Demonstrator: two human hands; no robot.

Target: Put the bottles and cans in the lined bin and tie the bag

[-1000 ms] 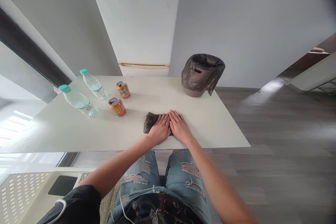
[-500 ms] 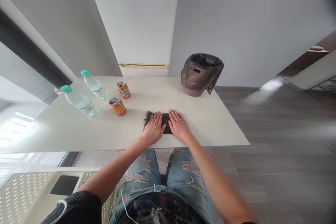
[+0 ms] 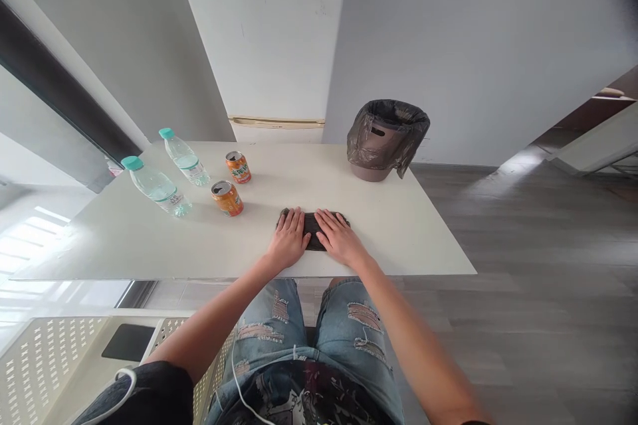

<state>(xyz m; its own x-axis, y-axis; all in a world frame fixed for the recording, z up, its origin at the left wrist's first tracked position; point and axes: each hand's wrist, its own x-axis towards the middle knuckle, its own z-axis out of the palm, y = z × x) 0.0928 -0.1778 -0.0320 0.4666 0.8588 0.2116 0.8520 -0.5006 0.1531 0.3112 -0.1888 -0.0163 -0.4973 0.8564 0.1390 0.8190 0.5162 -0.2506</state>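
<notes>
A dark folded plastic bag (image 3: 314, 232) lies flat on the white table (image 3: 249, 249), close to its front edge. My left hand (image 3: 288, 239) rests palm down on the bag's left part, fingers stretched forward. On its right part lies my right hand (image 3: 339, 238), also flat with the fingers extended. The middle of the bag shows between the two thumbs. Neither hand grips anything.
Two orange cans (image 3: 227, 198) (image 3: 238, 167) stand left of the bag. Farther left are two clear bottles with green caps (image 3: 158, 187) (image 3: 185, 159). A brown bin (image 3: 371, 173) lined with a dark bag stands at the table's back right.
My right hand has shifted slightly outward and now covers the bag's right part, where more of the bag shows beyond the fingers. The camera view has moved slightly.
</notes>
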